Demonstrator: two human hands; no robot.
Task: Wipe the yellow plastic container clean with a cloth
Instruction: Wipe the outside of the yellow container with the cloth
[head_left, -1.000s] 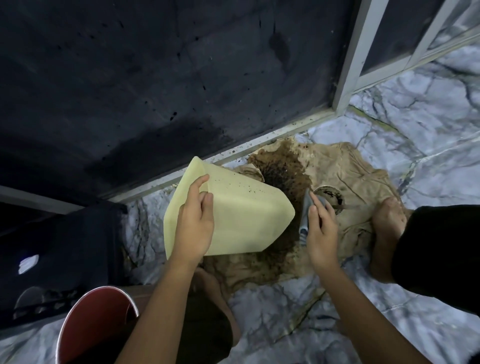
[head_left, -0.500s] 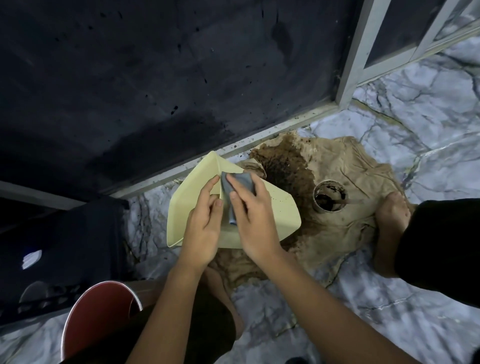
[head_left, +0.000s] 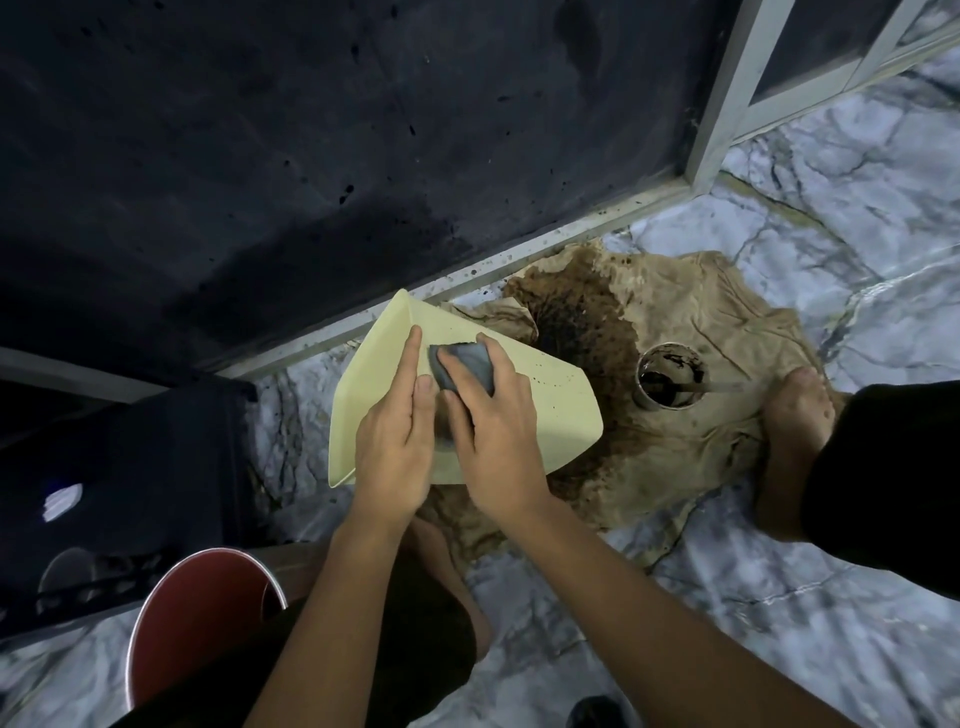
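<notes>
A pale yellow plastic container (head_left: 540, 405) is held tilted above the floor, its outer side facing me, with dark specks on its right part. My left hand (head_left: 395, 441) holds it at its near left side, fingers laid over the wall. My right hand (head_left: 493, 431) grips a folded grey cloth (head_left: 462, 366) and presses it on the container's upper surface, right beside the left fingers.
A stained tan rag (head_left: 691, 415) lies on the marble floor with a small round cup of dark liquid (head_left: 670, 382) on it. A bare foot (head_left: 789, 410) rests on the rag's right edge. A red bucket (head_left: 202, 618) stands at the lower left, a dark wall behind.
My right hand came from the cup area on the right with the grey cloth and now presses it on the container. The container has tilted slightly under my left hand.
</notes>
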